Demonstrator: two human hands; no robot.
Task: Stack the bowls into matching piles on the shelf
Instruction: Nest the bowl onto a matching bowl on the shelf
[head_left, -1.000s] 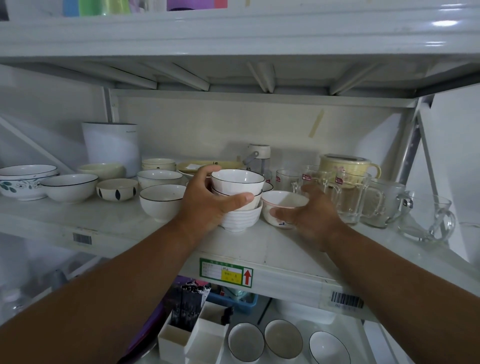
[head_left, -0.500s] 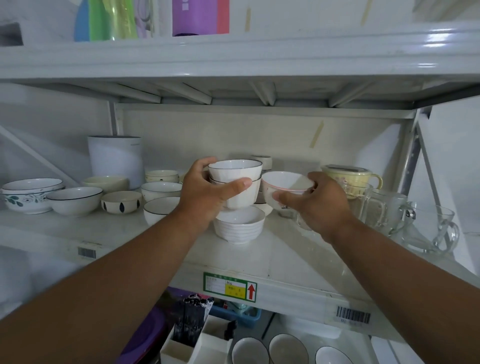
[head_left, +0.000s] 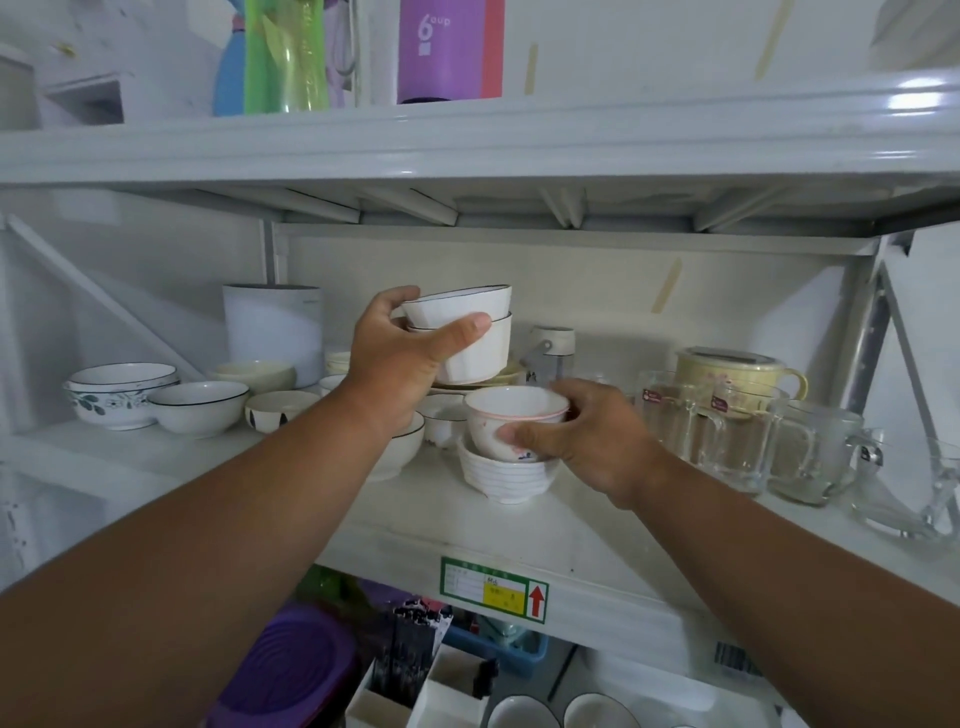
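— What had the fingers got?

— The left hand (head_left: 400, 358) gripped two nested white black-rimmed ceramic bowls (head_left: 470, 332), raised clear of the white metal shelf (head_left: 467, 525). The right hand (head_left: 587, 436) pinched a pink-rimmed white bowl (head_left: 511, 421), sitting in, or perhaps just above, a ribbed white bowl (head_left: 506, 475) on the shelf.

— And progress?

— Early, I'd judge. That pair didn't match. Several loose bowls, including a black-rimmed bowl (head_left: 200, 405) and a leaf-patterned bowl (head_left: 117, 395), lay unsorted to the left.
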